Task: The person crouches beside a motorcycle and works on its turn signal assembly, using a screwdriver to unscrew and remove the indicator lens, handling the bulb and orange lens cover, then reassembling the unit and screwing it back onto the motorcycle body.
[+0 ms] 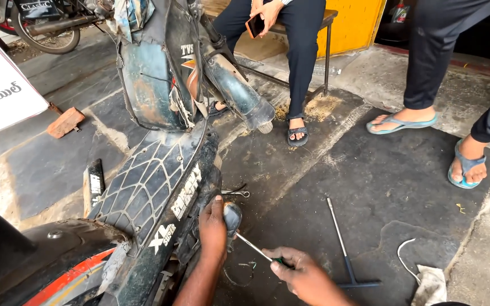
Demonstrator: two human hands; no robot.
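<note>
The screwdriver (254,250) looks light and rigid, a thin bright steel shaft with a dark green handle; the handle is the place to take it, since the bare shaft would likely turn slippery in greasy fingers. It lies slanted low beside the moped (154,198), its tip up against a small rounded grey metal part (232,216) at the side of the footboard. The right hand (301,275) has its grip closed round the handle, wrist low, forearm coming in from the bottom edge. The left hand (213,229) reaches up from below, fingers wrapped over the footboard's edge just beside the grey part, apparently steadying it; that part looks hard and smooth. A long T-handled wrench (344,246) lies on the dark floor (370,170) nearby, a spanner (237,192) further up
</note>
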